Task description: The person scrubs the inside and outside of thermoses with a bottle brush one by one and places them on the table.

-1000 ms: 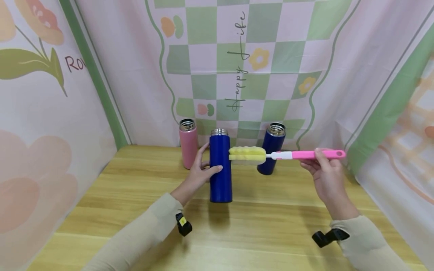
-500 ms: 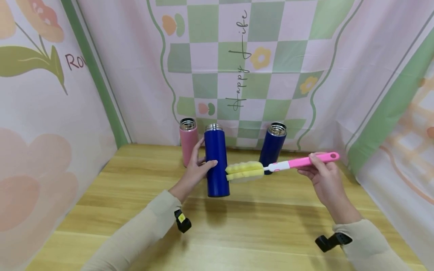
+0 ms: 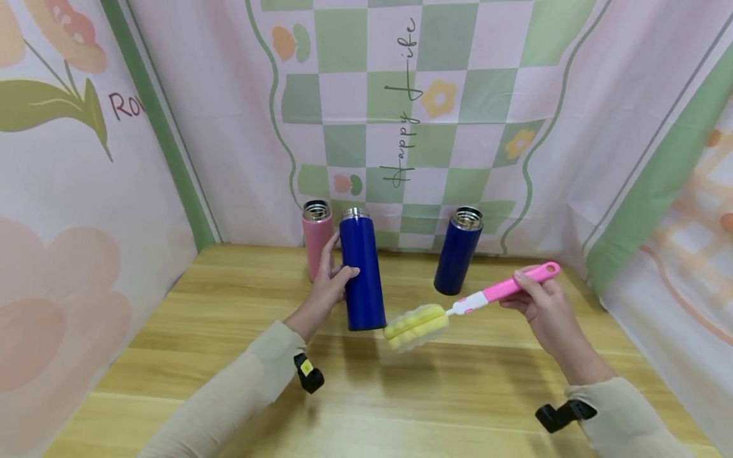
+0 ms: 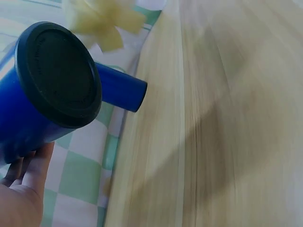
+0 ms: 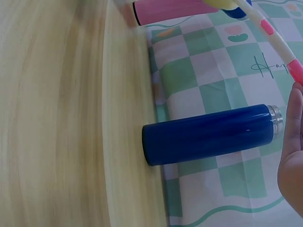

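Note:
My left hand [image 3: 322,292] grips a blue thermos bottle [image 3: 363,283] around its middle, thumb across the front. The bottle leans with its lidless steel mouth up and to the left; its dark base [image 4: 61,73] faces the camera in the left wrist view. In my right hand [image 3: 546,312] is a bottle brush [image 3: 471,303], pinched by its pink handle between thumb and fingers. The brush slopes down to the left, and its yellow sponge head [image 3: 418,326] comes right beside the bottle's lower right edge. Part of the handle is out of the right wrist view.
Behind my left hand a pink thermos bottle [image 3: 317,238] stands lidless on the wooden table [image 3: 240,356]. A second blue thermos bottle [image 3: 458,254], also lidless, stands at the back right. A checkered cloth [image 3: 389,95] hangs behind the table.
The held bottle has shifted a little left and tipped from nearly upright. The brush has swung from level to a downward slope, its sponge head dropping from mid-bottle height to near the bottle's base.

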Available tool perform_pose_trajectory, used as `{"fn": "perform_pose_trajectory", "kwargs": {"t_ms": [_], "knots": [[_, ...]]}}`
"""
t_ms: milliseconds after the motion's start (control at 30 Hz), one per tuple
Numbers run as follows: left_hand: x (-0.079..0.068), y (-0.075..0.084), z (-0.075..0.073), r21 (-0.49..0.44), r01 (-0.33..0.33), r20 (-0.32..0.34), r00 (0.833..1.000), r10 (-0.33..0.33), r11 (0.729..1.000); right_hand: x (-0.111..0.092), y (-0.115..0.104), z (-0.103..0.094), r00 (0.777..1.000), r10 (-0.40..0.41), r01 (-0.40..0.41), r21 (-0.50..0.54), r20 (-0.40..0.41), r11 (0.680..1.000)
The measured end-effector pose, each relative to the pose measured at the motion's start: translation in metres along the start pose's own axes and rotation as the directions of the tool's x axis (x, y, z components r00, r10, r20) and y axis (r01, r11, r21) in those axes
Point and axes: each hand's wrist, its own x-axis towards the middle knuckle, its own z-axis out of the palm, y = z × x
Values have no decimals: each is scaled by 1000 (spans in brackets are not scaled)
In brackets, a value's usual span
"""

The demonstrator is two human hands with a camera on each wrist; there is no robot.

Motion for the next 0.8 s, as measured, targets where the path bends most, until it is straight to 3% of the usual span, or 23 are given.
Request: {"fn": "perform_pose_trajectory", "kwargs": {"t_ms": [333, 800], "knots": [[-3, -3, 5, -40, 56, 7, 998, -56, 998, 0, 5, 0, 1000, 3, -3, -5, -11, 1000], [-2, -9, 5, -13, 37, 61, 997, -36, 999, 2, 5, 0, 1000, 7, -8, -35, -11, 999]]}}
